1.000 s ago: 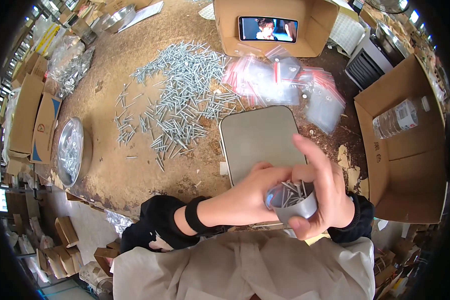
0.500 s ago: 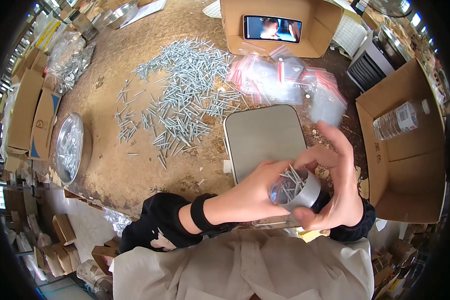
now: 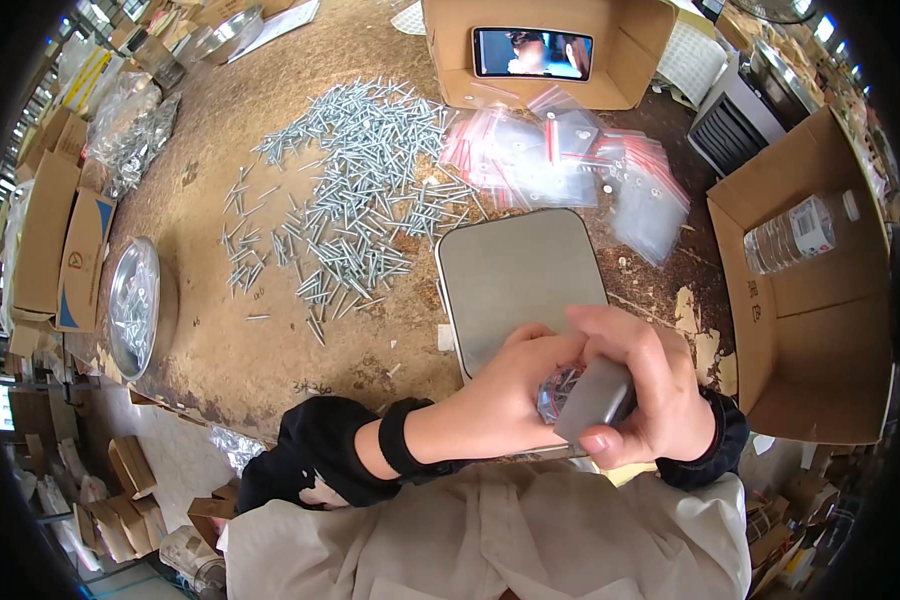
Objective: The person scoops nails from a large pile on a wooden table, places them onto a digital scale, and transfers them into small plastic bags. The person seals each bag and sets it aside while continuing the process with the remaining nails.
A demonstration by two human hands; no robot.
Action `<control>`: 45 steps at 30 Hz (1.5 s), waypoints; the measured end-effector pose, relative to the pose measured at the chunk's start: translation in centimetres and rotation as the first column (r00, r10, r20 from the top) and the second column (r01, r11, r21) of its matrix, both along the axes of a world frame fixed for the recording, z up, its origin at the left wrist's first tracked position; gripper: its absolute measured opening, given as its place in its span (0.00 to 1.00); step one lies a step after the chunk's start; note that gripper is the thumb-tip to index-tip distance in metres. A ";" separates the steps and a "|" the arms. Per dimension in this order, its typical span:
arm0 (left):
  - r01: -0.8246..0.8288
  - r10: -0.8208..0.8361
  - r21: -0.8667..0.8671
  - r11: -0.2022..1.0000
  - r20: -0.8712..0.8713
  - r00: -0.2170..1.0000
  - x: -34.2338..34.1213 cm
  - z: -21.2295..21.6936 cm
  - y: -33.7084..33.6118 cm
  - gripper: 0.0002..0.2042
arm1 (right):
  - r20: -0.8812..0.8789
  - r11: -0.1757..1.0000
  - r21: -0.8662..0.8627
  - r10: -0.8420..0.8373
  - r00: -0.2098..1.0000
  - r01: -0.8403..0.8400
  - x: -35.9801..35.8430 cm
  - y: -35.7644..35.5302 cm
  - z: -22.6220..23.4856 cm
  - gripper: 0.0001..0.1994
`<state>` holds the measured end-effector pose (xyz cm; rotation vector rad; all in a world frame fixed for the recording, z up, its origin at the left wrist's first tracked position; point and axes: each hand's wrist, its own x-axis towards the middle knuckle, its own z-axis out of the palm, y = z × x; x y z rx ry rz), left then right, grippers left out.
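Over the near edge of the scale-like metal plate point(image 3: 520, 262), my left hand point(image 3: 515, 390) is closed on a clear plastic bag point(image 3: 552, 396). Thin silver nails show inside the bag's mouth. My right hand point(image 3: 660, 385) grips a small grey metal cup point(image 3: 598, 400), tipped over with its rim against that mouth. The cup's inside faces away from me, so what is left in it is hidden. A wide heap of loose silver nails point(image 3: 370, 190) covers the table to the left of the plate.
Beyond the plate lie red-edged zip bags point(image 3: 530, 160). A cardboard box point(image 3: 610, 90) behind them holds a phone point(image 3: 532, 53). At right, another box point(image 3: 810, 330) contains a plastic bottle point(image 3: 800, 235). A metal bowl point(image 3: 135, 310) stands at the left edge.
My right hand has turned the cup over toward the bag; its nails, visible before, have gone from sight in the cup. My right fingers have folded down around the cup.
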<state>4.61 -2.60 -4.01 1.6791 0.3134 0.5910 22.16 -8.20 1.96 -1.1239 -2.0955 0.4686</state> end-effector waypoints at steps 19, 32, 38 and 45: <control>-0.006 0.127 -0.368 0.930 0.307 0.943 -2.0 2.4 2.6 0.11 | 0.057 0.936 -0.167 -0.305 0.951 0.310 1.4 1.9 -1.5 0.35; 0.146 -0.233 0.349 0.926 0.220 0.947 -2.1 3.4 2.7 0.23 | -0.159 0.999 0.021 0.050 0.986 -0.047 0.4 0.1 -0.3 0.10; 0.106 -0.181 0.385 0.917 0.164 0.970 -2.0 3.7 2.5 0.26 | -0.143 0.980 0.174 0.118 0.983 -0.093 0.1 0.0 -1.2 0.08; -0.186 0.114 0.400 0.897 0.197 0.974 -3.1 4.3 2.7 0.16 | -0.161 0.962 0.272 0.022 0.987 0.023 0.9 -0.5 -0.4 0.08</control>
